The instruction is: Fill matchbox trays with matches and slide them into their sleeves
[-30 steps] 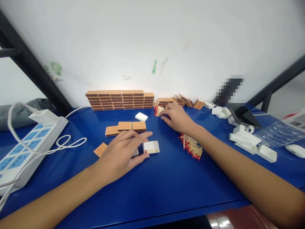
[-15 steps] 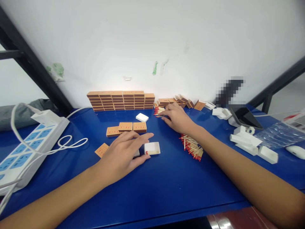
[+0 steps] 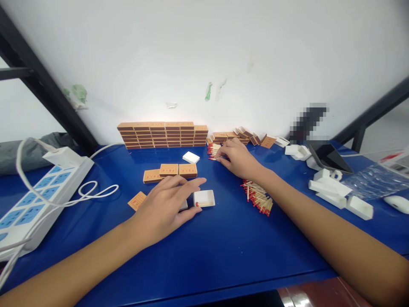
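Observation:
My left hand lies flat on the blue table, fingers stretched out over a white tray half hidden beneath it, fingertips beside an open white matchbox tray holding a match or two. My right hand reaches to the far pile of red-tipped matches and its fingers pinch at them. A second heap of matches lies by my right wrist. Three orange matchboxes sit in a row behind my left hand.
A stacked wall of orange matchboxes lines the back wall, with loose boxes to its right. White trays lie at right, a lone tray mid-table, a flat orange sleeve by my left hand. A power strip and cable sit at left.
My right hand's fingers have shifted slightly at the far match pile. My left hand has stayed put.

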Demonstrator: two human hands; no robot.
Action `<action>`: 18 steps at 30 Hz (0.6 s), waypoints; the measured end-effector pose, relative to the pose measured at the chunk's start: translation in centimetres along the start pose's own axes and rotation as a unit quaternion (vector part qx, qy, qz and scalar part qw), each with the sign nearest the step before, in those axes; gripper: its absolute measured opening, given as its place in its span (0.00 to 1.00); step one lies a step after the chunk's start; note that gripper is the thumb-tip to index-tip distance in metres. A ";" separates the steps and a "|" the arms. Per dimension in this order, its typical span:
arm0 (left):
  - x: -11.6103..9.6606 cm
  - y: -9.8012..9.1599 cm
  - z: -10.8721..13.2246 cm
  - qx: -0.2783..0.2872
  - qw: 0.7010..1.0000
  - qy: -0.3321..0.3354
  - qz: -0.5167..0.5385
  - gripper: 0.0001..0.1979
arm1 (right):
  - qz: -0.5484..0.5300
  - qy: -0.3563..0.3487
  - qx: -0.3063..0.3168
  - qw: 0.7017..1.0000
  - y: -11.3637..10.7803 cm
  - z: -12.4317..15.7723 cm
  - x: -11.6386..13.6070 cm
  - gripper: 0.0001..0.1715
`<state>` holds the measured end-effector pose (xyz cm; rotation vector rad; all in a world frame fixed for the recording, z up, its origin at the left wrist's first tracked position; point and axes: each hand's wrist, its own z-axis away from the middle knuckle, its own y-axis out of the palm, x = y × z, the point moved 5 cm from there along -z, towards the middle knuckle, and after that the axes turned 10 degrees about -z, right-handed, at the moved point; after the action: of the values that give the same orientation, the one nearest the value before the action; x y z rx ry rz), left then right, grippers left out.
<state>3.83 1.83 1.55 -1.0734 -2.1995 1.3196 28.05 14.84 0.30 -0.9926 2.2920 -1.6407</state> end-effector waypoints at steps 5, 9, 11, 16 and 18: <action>0.2 0.0 -0.1 -0.001 1.000 -0.002 0.005 0.30 | -0.002 0.013 0.014 1.000 0.1 0.0 -0.1 0.07; 0.4 0.0 -0.1 -0.005 1.000 -0.004 0.004 0.30 | -0.005 0.016 0.024 1.000 -0.1 0.1 0.4 0.07; 0.4 0.0 0.0 -0.009 1.000 -0.004 -0.002 0.30 | -0.011 0.013 0.025 1.000 -0.4 0.3 0.8 0.07; 0.6 -0.3 -0.1 -0.030 0.999 -0.018 -0.008 0.30 | -0.030 -0.025 0.005 0.999 -2.0 1.4 2.8 0.07; 0.7 -0.3 -0.2 -0.028 0.999 -0.031 -0.005 0.30 | -0.035 -0.045 -0.004 0.998 -2.8 2.1 4.1 0.08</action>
<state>3.31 2.39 1.85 -1.0536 -2.2966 1.3103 27.07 10.32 2.95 -1.1381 2.2315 -1.5782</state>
